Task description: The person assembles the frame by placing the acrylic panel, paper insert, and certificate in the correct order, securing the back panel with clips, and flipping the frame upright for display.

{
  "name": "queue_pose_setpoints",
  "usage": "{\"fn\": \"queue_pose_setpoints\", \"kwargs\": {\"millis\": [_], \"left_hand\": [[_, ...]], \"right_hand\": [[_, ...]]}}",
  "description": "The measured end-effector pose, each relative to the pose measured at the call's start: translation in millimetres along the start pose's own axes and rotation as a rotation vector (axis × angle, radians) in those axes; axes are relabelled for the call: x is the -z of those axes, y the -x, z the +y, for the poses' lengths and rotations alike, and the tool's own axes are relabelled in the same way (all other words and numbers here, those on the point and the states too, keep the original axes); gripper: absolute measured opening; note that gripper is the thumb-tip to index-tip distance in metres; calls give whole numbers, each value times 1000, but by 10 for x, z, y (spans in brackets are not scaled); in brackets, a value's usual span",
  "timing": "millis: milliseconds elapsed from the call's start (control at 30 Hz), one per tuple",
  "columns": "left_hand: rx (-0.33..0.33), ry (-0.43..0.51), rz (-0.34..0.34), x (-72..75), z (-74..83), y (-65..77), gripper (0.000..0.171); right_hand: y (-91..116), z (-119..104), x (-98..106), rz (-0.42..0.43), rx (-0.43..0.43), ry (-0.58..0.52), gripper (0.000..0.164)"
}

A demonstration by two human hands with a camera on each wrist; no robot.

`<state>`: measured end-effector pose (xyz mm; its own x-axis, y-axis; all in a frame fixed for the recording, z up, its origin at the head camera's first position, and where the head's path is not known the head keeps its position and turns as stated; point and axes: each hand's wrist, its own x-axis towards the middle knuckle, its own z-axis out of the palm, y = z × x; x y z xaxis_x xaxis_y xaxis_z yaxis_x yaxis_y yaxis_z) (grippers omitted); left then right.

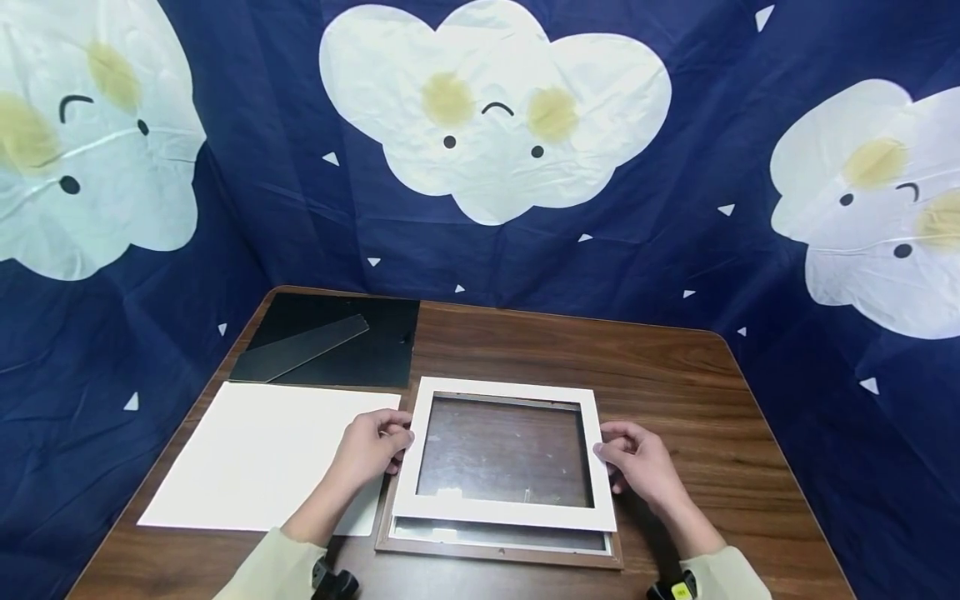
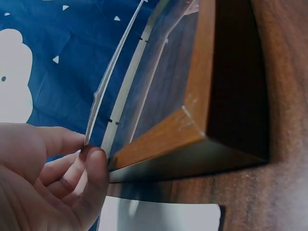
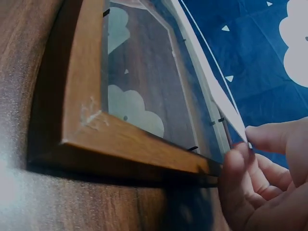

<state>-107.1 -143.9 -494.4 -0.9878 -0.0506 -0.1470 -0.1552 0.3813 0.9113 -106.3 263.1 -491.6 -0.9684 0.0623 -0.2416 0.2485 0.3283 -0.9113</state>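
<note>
A white picture mat point(image 1: 502, 510) with a rectangular window is held by its two short sides over a brown wooden picture frame point(image 1: 498, 552). My left hand point(image 1: 372, 446) pinches the mat's left edge between thumb and fingers. On the opposite side, my right hand point(image 1: 641, 462) pinches the right edge. Both wrist views show the mat point(image 2: 102, 91) tilted and raised above the frame point(image 3: 130, 144), which lies on the table with its open back up. A clear, reflective pane point(image 3: 144, 86) sits inside the frame. Small dark tabs line the frame's inner rim.
To the left lies a large white sheet point(image 1: 262, 458), its right edge beside the frame. Behind it is a black backing board point(image 1: 390, 354) with a dark strip point(image 1: 307, 346) across it. A navy cloud-print cloth point(image 1: 525, 258) surrounds the wooden table point(image 1: 675, 367).
</note>
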Motion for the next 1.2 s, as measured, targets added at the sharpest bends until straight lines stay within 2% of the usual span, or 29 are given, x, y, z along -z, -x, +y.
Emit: {"fn": "queue_pose_setpoints", "kwargs": {"millis": [200, 467, 700, 867, 1033, 1200], "left_hand": [[4, -40, 11, -19, -30, 17, 23], [-66, -235, 68, -44, -55, -7, 11], [-92, -318, 72, -67, -74, -14, 6], [-100, -361, 73, -77, -88, -25, 11], [-104, -361, 71, -81, -93, -27, 18], [-87, -341, 71, -77, -96, -38, 39]], "right_hand": [[4, 40, -13, 15, 0, 70, 31], [2, 55, -14, 30, 24, 167, 23], [-18, 100, -13, 53, 78, 280, 14], [-37, 118, -22, 71, 108, 336, 12], [-50, 116, -33, 73, 127, 384, 13], [-55, 113, -38, 81, 132, 415, 16]]}}
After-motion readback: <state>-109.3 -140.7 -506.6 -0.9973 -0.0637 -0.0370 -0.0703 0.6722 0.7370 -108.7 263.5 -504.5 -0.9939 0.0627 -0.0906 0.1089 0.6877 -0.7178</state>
